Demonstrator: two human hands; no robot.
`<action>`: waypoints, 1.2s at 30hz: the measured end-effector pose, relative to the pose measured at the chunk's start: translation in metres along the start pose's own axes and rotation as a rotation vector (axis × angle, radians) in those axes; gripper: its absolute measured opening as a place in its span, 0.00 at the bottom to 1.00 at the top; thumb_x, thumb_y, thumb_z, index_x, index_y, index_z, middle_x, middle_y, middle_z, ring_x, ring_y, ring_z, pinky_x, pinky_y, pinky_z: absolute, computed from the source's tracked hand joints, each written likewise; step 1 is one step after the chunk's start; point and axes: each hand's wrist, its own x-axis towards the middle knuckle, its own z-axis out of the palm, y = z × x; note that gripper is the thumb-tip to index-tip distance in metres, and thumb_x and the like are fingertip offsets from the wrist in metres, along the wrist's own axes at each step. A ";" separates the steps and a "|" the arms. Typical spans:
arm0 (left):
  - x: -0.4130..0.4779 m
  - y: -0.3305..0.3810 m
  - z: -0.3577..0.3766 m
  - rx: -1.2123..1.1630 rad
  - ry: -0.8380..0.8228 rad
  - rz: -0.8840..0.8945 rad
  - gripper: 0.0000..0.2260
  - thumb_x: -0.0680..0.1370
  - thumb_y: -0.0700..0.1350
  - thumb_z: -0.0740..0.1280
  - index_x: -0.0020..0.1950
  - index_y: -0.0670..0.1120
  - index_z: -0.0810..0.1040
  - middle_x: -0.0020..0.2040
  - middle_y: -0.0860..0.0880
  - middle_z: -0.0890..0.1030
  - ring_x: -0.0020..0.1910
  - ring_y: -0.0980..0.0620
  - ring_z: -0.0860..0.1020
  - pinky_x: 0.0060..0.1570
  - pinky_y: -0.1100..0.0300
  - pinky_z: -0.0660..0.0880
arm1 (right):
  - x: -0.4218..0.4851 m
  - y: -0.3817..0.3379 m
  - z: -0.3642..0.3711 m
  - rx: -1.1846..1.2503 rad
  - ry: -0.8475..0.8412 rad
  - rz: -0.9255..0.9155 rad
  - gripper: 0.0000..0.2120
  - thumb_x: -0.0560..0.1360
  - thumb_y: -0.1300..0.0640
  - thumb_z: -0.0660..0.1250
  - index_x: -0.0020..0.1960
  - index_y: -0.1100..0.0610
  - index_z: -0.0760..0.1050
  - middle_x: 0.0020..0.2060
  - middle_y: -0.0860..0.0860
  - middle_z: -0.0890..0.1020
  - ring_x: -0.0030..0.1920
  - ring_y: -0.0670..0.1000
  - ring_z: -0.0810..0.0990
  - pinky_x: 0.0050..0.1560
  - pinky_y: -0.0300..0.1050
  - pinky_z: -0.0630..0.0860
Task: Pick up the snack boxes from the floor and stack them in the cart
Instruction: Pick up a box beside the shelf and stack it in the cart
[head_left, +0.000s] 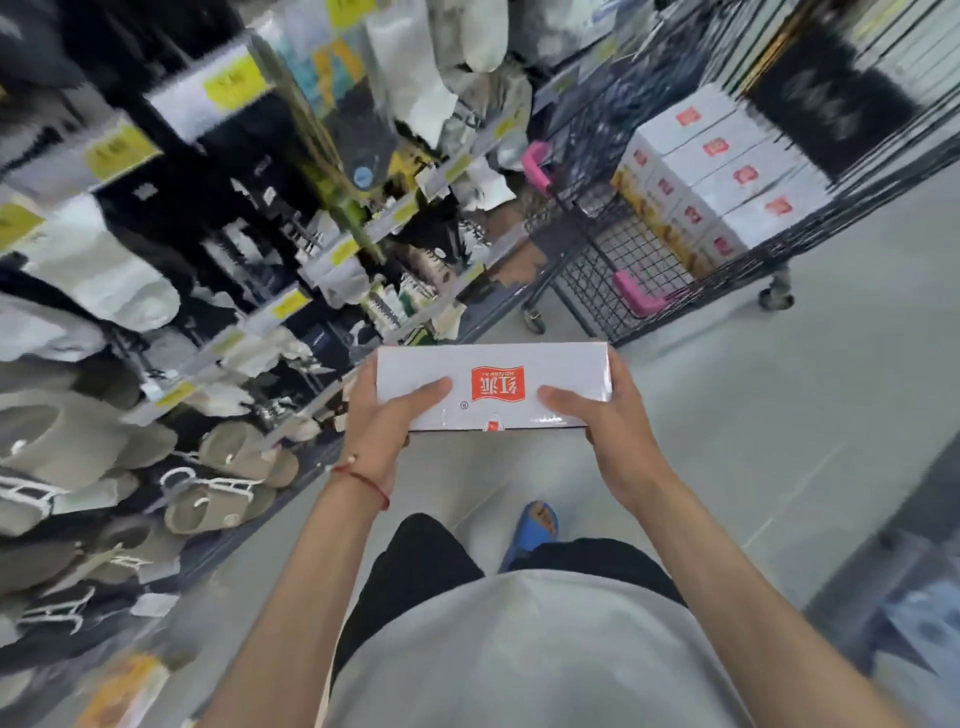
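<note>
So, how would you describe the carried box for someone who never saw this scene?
Find the wire cart with pink corners at upper right, loaded with white boxes. Nearer the camera, over the grey floor, is one more snack box, white with a red logo. It alone is outside the cart, held by the left hand and right hand.

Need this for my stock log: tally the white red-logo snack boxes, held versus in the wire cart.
White cardboard snack box with red logo, gripped by left hand and right hand: 1
Matching white boxes visible in the black wire cart: 4
Total: 5 visible; any underneath are hidden.
</note>
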 end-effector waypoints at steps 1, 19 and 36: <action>0.008 0.007 0.015 0.012 -0.022 0.007 0.32 0.64 0.50 0.78 0.67 0.55 0.73 0.59 0.50 0.85 0.52 0.50 0.82 0.40 0.56 0.69 | 0.008 -0.006 -0.012 0.003 0.020 -0.009 0.38 0.64 0.54 0.81 0.71 0.51 0.70 0.61 0.49 0.84 0.62 0.52 0.83 0.68 0.58 0.77; 0.196 0.150 0.187 0.084 -0.299 0.077 0.27 0.72 0.36 0.77 0.68 0.49 0.73 0.57 0.46 0.85 0.55 0.46 0.84 0.43 0.60 0.81 | 0.177 -0.132 -0.088 0.095 0.283 -0.054 0.26 0.73 0.61 0.77 0.64 0.45 0.72 0.57 0.46 0.84 0.59 0.53 0.84 0.53 0.54 0.85; 0.269 0.164 0.328 0.105 -0.033 -0.008 0.27 0.68 0.43 0.81 0.65 0.48 0.78 0.54 0.51 0.86 0.55 0.50 0.84 0.62 0.45 0.78 | 0.325 -0.197 -0.207 -0.107 0.075 0.046 0.33 0.72 0.60 0.79 0.67 0.41 0.66 0.57 0.39 0.78 0.57 0.38 0.76 0.45 0.28 0.76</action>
